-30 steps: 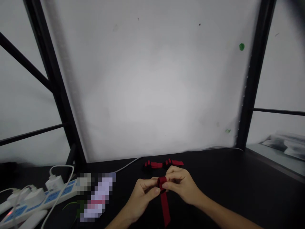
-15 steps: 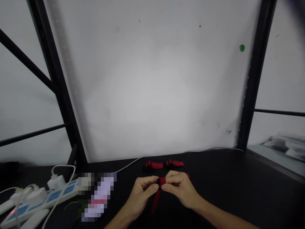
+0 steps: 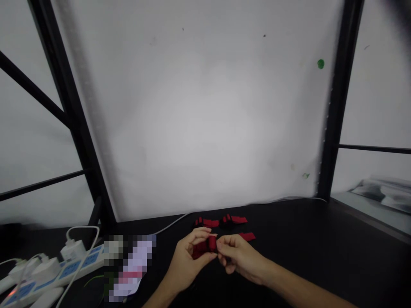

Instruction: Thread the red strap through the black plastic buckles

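My left hand (image 3: 188, 261) and my right hand (image 3: 239, 259) meet over the black table (image 3: 305, 252), both pinching a folded red ribbon (image 3: 205, 247) between thumbs and fingertips. The ribbon is bunched into a short loop between the two hands. One loose red end (image 3: 247, 236) lies on the table just behind my right hand. Two small red bows (image 3: 221, 221) lie side by side further back, near the white backdrop.
A white and blue power strip (image 3: 54, 271) with plugs and white cables lies at the left. A blurred-out object (image 3: 130, 265) sits beside it. A white backdrop (image 3: 205, 111) hangs on black frame posts (image 3: 334, 107). A thin white cable (image 3: 173, 222) runs along the backdrop's foot.
The ribbon's long tail, which hung down toward me, has been gathered up into the hands. The loop now lies sideways in my left fingers, and both hands shifted slightly left.
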